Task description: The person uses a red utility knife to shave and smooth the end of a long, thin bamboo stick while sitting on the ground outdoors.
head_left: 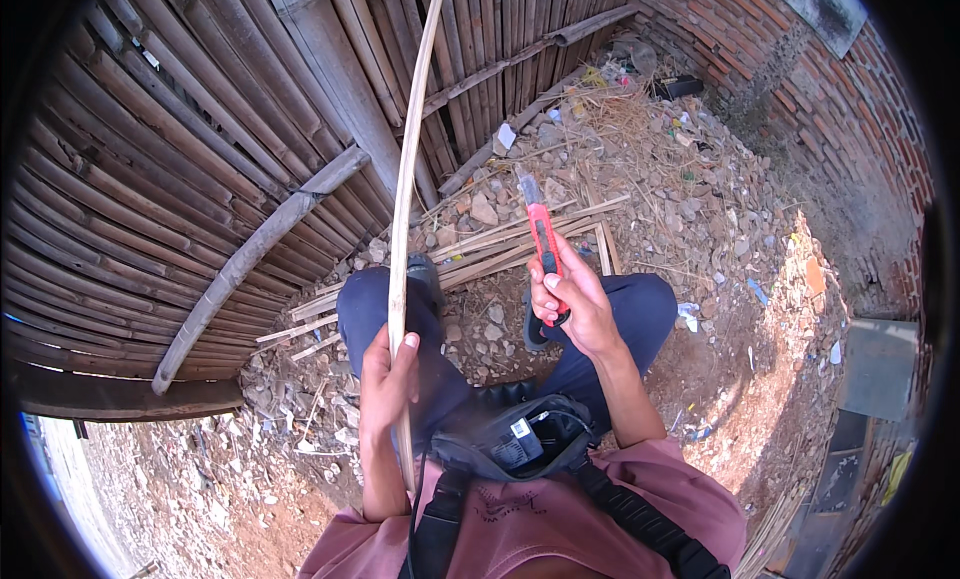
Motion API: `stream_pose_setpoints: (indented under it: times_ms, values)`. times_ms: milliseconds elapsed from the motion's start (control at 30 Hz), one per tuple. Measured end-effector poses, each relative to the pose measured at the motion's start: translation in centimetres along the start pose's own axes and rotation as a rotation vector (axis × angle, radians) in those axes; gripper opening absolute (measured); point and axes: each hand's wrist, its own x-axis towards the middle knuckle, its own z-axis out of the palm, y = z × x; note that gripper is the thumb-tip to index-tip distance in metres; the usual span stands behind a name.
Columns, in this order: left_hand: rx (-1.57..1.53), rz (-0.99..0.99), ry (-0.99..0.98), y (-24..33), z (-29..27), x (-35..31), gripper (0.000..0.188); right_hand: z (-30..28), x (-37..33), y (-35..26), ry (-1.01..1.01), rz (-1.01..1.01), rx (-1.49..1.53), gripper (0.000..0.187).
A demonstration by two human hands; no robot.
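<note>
Left hand [388,379] grips bamboo strip [405,194] (upright); right hand [570,299] apparently thumbs red cutter [543,241]

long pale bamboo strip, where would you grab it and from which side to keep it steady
Grip the long pale bamboo strip low on its bare shaft, near where the left hand wraps it, coming from the left. It stands nearly upright and thin, its top bows away, and the red utility knife in the right hand sits to its right.

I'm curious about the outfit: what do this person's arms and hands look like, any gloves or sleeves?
Both forearms are bare, and the left hand and right hand wear no gloves. The dusty pink top leaves the forearms uncovered. No watch or rings show.
</note>
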Motion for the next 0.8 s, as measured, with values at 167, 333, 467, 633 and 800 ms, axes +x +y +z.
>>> stream_pose_setpoints:
  times_ms: [167, 333, 467, 633, 800]
  values:
    - [0.001, -0.005, -0.004, 0.1, 0.0, 0.0, 0.018, 0.0, -0.1, -0.2, -0.008, -0.024, -0.026, 0.074]
    - [0.021, -0.027, -0.017, 0.8, 0.6, 0.0, 0.022, -0.6, 0.0, 0.5, -0.031, -0.066, -0.219, 0.061]
    - [0.025, -0.005, -0.036, 1.7, 2.0, -0.3, 0.021, 0.3, -0.9, 0.3, -0.044, -0.194, -0.825, 0.039]
    - [0.280, 0.063, -0.033, 2.2, 2.6, -0.9, 0.021, 2.1, -0.2, -0.3, -0.169, -0.372, -1.226, 0.036]
    - [0.420, 0.218, -0.013, 3.4, 3.8, -1.6, 0.019, 3.0, 0.1, -1.4, -0.154, -0.511, -1.337, 0.034]
